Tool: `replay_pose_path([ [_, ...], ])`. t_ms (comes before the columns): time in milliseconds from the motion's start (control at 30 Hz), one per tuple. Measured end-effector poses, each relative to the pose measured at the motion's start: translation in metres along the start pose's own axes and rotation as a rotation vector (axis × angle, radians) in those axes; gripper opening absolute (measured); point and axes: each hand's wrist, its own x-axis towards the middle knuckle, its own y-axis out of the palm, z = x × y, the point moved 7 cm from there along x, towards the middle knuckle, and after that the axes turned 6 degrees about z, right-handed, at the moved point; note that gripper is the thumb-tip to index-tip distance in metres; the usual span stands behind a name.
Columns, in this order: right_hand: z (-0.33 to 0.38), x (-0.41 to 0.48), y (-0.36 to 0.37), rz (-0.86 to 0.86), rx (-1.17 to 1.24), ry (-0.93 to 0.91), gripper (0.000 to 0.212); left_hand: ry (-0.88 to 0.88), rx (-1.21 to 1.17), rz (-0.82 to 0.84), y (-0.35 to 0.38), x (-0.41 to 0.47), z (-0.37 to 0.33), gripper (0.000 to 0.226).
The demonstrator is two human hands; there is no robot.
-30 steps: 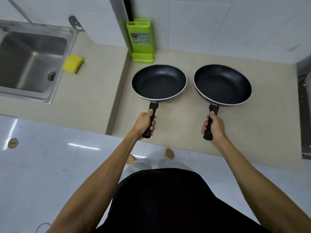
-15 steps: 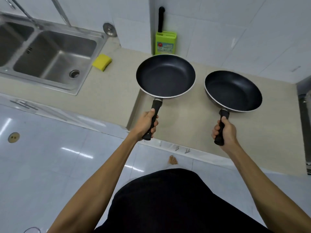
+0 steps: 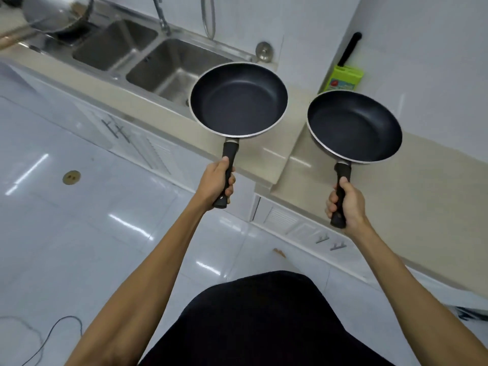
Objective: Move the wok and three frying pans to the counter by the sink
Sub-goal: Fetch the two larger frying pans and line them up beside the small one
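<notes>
Change since earlier frame: both pans, then resting on the beige counter, are now lifted clear of it and carried toward the sink side; the view has swung left, bringing a steel wok into sight.
Left hand (image 3: 215, 182): fingers wrapped fully round the black handle of the left black non-stick frying pan with silver rim (image 3: 239, 99).
Left pan position: held level in the air, over the front edge of the beige stone counter (image 3: 264, 157), its far rim overlapping the right basin of the stainless double sink (image 3: 169, 66).
Right hand (image 3: 346, 203): fist closed round the black handle of the right black non-stick frying pan with silver rim (image 3: 355, 126).
Right pan position: held in the air over the step between the two counter levels, well apart from the left pan.
Steel wok (image 3: 56, 11): blurred, at the far left end of the sink.
Green knife block (image 3: 344, 79): against the wall tiles, behind the right pan.
</notes>
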Motion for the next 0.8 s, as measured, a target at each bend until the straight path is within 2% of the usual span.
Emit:
replay_pose_path([
  [367, -0.017, 0.017, 0.181, 0.264, -0.282, -0.005, 0.032, 0.04, -0.055, -0.253, -0.177, -0.035, 0.002, 0.039],
  [433, -0.023, 0.037, 0.245, 0.316, -0.333, -0.003, 0.033, 0.034, -0.092, -0.305, -0.234, -0.02, 0.002, 0.04],
  [533, -0.022, 0.045, 0.291, 0.373, -0.363, -0.01, 0.034, 0.04, -0.111, -0.345, -0.267, -0.014, -0.002, 0.04],
  [800, -0.027, 0.12, 0.49, 0.481, -0.471, 0.013, 0.032, -0.018, -0.18, -0.509, -0.448, 0.033, -0.032, 0.041],
])
